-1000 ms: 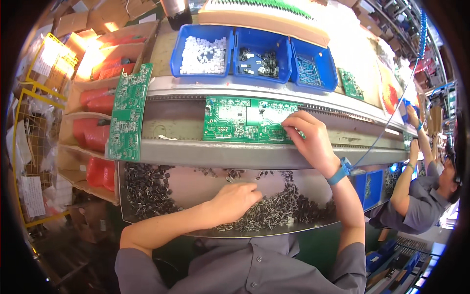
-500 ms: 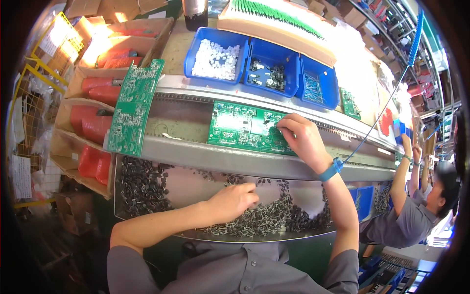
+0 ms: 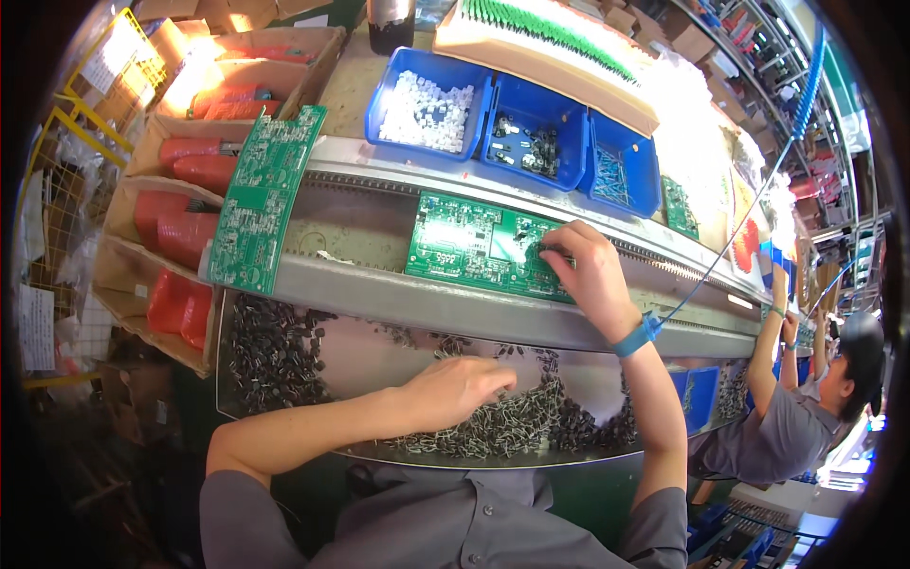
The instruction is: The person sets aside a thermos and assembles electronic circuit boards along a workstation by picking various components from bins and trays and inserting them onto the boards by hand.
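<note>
My right hand (image 3: pixel 590 264) is over the right part of a green circuit board (image 3: pixel 457 242) that lies in the metal conveyor track (image 3: pixel 351 232). Its thumb and forefinger are pinched close to the board's surface, and whatever they hold is too small to name. A blue wrist strap (image 3: pixel 639 335) with a cord circles that wrist. Lower down, my left hand (image 3: pixel 463 389) hovers above a tray (image 3: pixel 355 365) of loose electronic parts, beside a heap of silvery leaded components (image 3: pixel 512 422). Its fingers are closed together, and their tips hide anything between them.
A second green board (image 3: pixel 261 204) lies across the track at left. Beyond the track stand blue bins (image 3: pixel 536 133) of small parts and a box of green-topped parts (image 3: pixel 550 43). Divided cardboard with red-wrapped bundles (image 3: pixel 175 303) is at far left. A co-worker (image 3: pixel 782 431) works at right.
My left hand has shifted a little to the right over the tray. The right hand stays at the same part of the board, and the whole view has moved slightly.
</note>
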